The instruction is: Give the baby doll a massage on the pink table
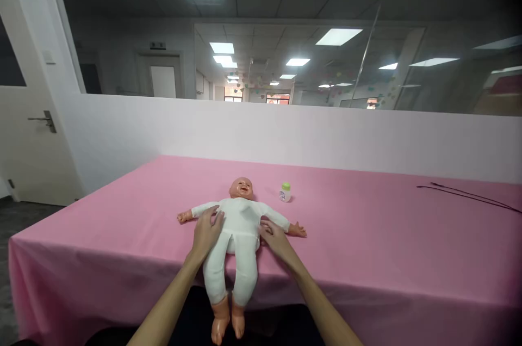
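**K:** Quick status, what's on the table?

**M:** Baby doll (238, 226) lying face up on the pink tablecloth (367, 237), head away from the camera, arms spread out to both sides. White one-piece suit. Its legs hang over the near table edge, bare feet dangling below the cloth line.

**K:** Hands?

**M:** Both on the doll. Left hand (207, 234) lies flat on the doll's torso, on the side under its outstretched arm, fingers spread fairly wide and resting on the white fabric. Right hand (272, 237) is at the opposite side, near the hip, fingers closer together and touching the suit's edge. Can't tell if it's pinching fabric or just pressing against it. Neither hand is lifting anything.

**K:** Anything else nearby?

**M:** Small bottle with a green cap (285, 192), upright, just beyond the doll's arm on the right, near the head. Not touching the doll. Thin dark cable (468, 195) lies along the far right of the table, well apart from everything.

**K:** Surroundings?

**M:** White low partition wall (285, 134) directly behind the table, glass above it showing an office corridor with ceiling light panels. White door with a lever handle (48, 120) at far left. Dark floor visible beside the table's left corner.
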The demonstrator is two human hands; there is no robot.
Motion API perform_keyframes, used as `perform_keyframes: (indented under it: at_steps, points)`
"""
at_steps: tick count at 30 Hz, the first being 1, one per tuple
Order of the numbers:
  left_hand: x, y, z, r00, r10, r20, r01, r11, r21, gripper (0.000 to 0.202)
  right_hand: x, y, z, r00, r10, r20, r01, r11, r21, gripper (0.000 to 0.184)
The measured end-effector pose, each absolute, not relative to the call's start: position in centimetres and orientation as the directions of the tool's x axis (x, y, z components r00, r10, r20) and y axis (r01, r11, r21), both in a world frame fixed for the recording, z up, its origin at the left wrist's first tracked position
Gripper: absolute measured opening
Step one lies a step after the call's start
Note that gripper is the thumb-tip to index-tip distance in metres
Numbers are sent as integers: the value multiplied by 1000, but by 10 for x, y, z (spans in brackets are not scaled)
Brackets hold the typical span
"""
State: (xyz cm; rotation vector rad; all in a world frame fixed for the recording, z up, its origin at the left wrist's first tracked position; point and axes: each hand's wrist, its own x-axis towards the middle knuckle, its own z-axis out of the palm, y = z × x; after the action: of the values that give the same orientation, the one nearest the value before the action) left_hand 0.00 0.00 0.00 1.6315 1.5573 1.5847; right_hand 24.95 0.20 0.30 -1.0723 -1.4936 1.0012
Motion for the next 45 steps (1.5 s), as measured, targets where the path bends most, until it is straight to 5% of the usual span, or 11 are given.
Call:
perform_keyframes:
  at_steps: [10, 16, 21, 27, 33, 40, 45]
  points:
    - [20, -2, -30, -230, 876, 423, 480, -276, 833, 39, 235, 0, -36, 70, 953, 295, 345, 254, -903, 57]
    - [31, 20, 14, -118, 847, 519, 775, -248, 581, 29, 238, -2, -34, 72, 964, 257, 333, 219, -917, 60]
    - [41, 110, 44, -208, 845, 494, 547, -318, 774, 41, 241, -6, -35, 68, 976, 206, 284, 179, -942, 60]
    - [41, 181, 20, -311, 870, 383, 341, -274, 899, 38, 246, -6, -49, 124, 973, 196, 233, 163, -959, 60]
    - [42, 178, -5, -308, 863, 401, 229, -341, 911, 47, 245, 25, -20, 189, 872, 451, 381, 358, -852, 40]
    - [44, 180, -8, -329, 831, 447, 263, -374, 889, 44, 283, 140, 60, 268, 755, 599, 494, 426, -758, 41]
    - [44, 157, 19, -251, 648, 719, 453, -577, 679, 35, 347, 181, 40, 506, 562, 655, 610, 304, -732, 46]
